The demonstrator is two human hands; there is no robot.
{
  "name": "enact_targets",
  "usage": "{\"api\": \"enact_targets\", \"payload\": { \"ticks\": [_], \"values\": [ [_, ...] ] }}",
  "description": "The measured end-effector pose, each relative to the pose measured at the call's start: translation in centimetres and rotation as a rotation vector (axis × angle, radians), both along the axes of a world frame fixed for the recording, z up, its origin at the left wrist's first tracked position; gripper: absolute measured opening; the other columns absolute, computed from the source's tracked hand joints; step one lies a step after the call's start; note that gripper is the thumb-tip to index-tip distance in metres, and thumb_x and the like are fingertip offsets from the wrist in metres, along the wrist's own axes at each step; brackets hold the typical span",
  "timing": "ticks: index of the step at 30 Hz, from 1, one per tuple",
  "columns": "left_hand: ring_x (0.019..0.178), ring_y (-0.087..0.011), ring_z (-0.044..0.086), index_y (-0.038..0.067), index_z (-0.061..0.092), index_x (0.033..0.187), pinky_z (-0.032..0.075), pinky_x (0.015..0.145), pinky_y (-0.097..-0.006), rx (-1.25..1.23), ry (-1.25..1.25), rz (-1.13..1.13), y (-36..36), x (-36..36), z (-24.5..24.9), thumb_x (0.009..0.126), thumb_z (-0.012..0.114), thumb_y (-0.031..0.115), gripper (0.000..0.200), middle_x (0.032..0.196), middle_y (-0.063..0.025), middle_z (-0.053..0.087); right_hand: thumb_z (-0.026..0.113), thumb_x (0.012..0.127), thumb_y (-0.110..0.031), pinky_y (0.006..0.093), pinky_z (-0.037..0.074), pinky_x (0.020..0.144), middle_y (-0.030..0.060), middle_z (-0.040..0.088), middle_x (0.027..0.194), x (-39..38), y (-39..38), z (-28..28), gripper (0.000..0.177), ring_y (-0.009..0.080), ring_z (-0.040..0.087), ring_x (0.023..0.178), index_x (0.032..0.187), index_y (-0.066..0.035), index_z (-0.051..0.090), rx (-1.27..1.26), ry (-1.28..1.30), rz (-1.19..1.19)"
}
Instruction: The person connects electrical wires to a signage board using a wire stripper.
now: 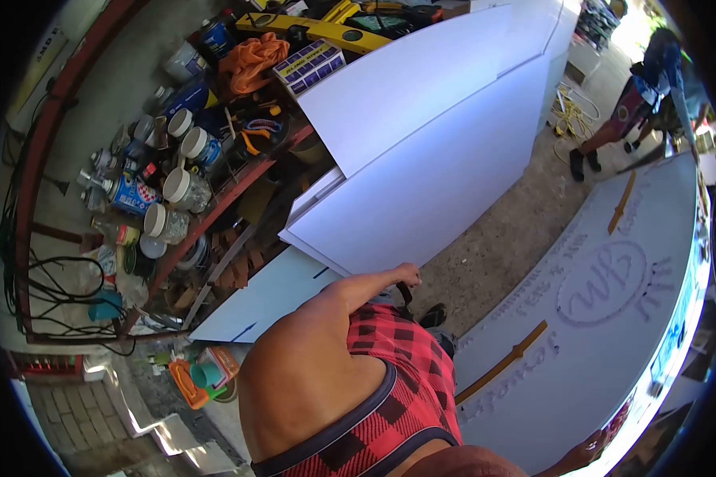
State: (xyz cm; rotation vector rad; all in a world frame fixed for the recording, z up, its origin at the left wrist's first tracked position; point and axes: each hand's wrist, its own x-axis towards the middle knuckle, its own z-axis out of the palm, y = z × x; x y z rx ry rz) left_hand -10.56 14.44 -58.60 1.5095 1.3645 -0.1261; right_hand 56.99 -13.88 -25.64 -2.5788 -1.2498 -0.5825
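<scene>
My left hand [408, 275] is closed in front of my red and black checked tank top [410, 350]. A dark, narrow thing shows just below its fingers; I cannot make out what it is. Low on the right, my right hand [590, 449] is at the near edge of a large pale sign board [525, 429], its fingers too small and shadowed to read. The board carries a circled emblem [602, 284] and rows of letters that look reversed. Two brown strips, one nearer [503, 362] and one farther [622, 203], lie across it.
Large white panels [445, 175] lean against a red-framed shelf [239, 187] crowded with jars, cans and tools. An orange tool [187, 385] lies on the floor at lower left. Another person [652, 99] stands at the board's far end, near a coiled yellow cord [573, 115].
</scene>
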Motion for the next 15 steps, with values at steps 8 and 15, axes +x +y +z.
{"api": "enact_targets", "payload": {
  "ticks": [8,15],
  "values": [
    [0.074,-0.0184,0.073,0.006,0.076,0.104,0.057,0.064,-0.0337,0.009,-0.246,0.410,1.3,2.5,10.0,0.089,0.068,0.031,0.031,0.084,-0.0072,0.076,0.059,0.103,-0.021,0.0327,0.057,0.079,0.0165,0.074,0.108,-14.0,18.8,-7.2,0.032,0.0244,0.072,0.093,0.126,0.001,0.067,0.166,0.756,0.380],
    [0.074,-0.0170,0.072,-0.001,0.069,0.117,0.057,0.067,-0.0316,0.320,-0.377,0.711,0.4,-2.5,17.0,0.094,0.068,0.029,0.038,0.092,-0.0108,0.074,0.062,0.100,-0.016,0.0359,0.056,0.071,0.0182,0.073,0.104,-27.0,29.0,-11.3,0.026,0.0274,0.071,0.083,0.118,0.002,0.069,-0.230,0.778,1.014]
  ]
}}
